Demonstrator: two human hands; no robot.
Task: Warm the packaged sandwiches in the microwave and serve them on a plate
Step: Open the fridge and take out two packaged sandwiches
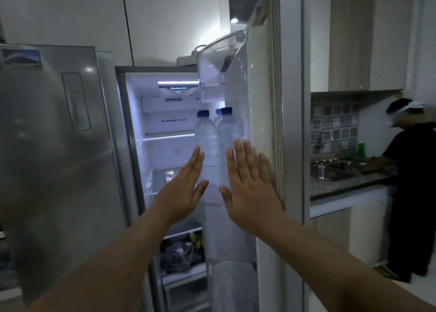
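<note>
Both hands are raised in front of the open fridge compartment (169, 146), palms fwd, fingers straight, holding nothing. Left hand (181, 189) is turned edge-on, fingers pointing up toward the lit interior; right hand (250, 186) is flat, fingers spread, in front of the inner face of the open fridge door (262, 99), approx. at the level of the door bin; contact with the door cannot be confirmed from this view. Two water bottles (207, 137) with blue caps stand upright in the door bin, just above and between the hands. No packaged sandwiches can be identified: interior shelves show a small clear item (169, 176) on the middle shelf, just left of the left hand, and a dark bag (177, 255) with greenish produce (197, 238) behind it in the lower section, below the left forearm; contents are too dim to tell. The closed steel door (59, 146) of the fridge is at left. At right, a second person (410, 182) stands at the desk (342, 186) by a steel sink (330, 172), with a green bottle (361, 149) near the tap.
</note>
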